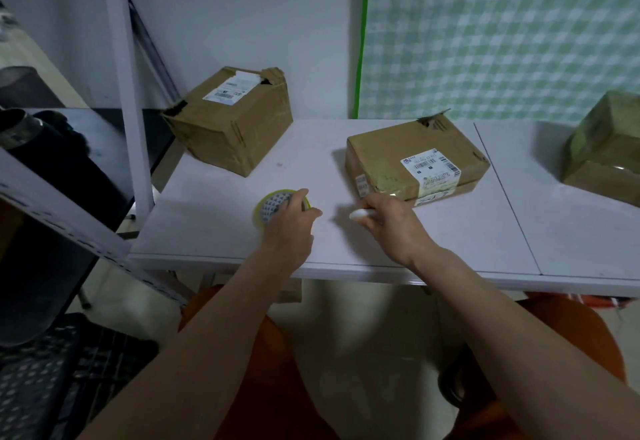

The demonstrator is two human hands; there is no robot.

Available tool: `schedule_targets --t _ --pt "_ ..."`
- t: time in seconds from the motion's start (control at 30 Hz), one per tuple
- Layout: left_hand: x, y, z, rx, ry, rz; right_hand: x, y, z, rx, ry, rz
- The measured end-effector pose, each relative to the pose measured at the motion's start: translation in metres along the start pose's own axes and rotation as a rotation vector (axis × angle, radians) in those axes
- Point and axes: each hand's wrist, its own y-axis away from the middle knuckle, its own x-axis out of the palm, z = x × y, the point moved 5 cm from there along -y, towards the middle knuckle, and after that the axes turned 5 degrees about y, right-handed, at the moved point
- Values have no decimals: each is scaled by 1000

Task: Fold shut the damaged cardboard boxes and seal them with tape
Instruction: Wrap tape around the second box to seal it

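A roll of tape (272, 207) with a yellowish rim lies flat on the white table (221, 228), and my left hand (289, 223) grips it from above. My right hand (388, 219) holds a small white object (360, 213), just in front of a flat cardboard box (398, 148) that carries a shipping label and a torn back corner. A taller cardboard box (230, 124) with a ripped top edge stands at the back left of the table.
A third cardboard box (604, 148), wrapped in shiny tape, sits at the table's far right. A white shelf frame (128, 93) rises on the left beside dark items. A green checked cloth (502, 34) hangs behind the table.
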Motion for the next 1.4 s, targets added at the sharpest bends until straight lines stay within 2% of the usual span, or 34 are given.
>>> schedule_targets --t 0.3,0.47,0.6,0.7,0.8,0.87,0.97,1.03,1.23,1.4 --pt "-4 -2 1 -9 58 13 -1 1 3 21 -23 16" --pt "-12 -11 0 32 -44 -65 -2 1 5 43 -46 12" --pt "-8 -17 -3 -71 128 23 -4 3 3 75 -111 -12" --pt "-5 -18 -2 -82 216 36 0 2 0 118 -149 1" --pt "-26 -23 8 -104 450 -69 5 1 -4 258 -388 7" --pt "-45 -24 15 -187 738 -112 10 -1 -3 347 -605 -7" --pt "-55 -18 8 -237 1201 4 15 -10 10 376 -756 -27" --pt "-50 -12 2 -235 1317 91 16 -18 20 381 -765 -16" --pt "-33 -3 4 -211 1156 80 18 -26 27 317 -682 71" --pt "-29 -1 -4 -198 1172 57 16 -19 25 303 -682 51"
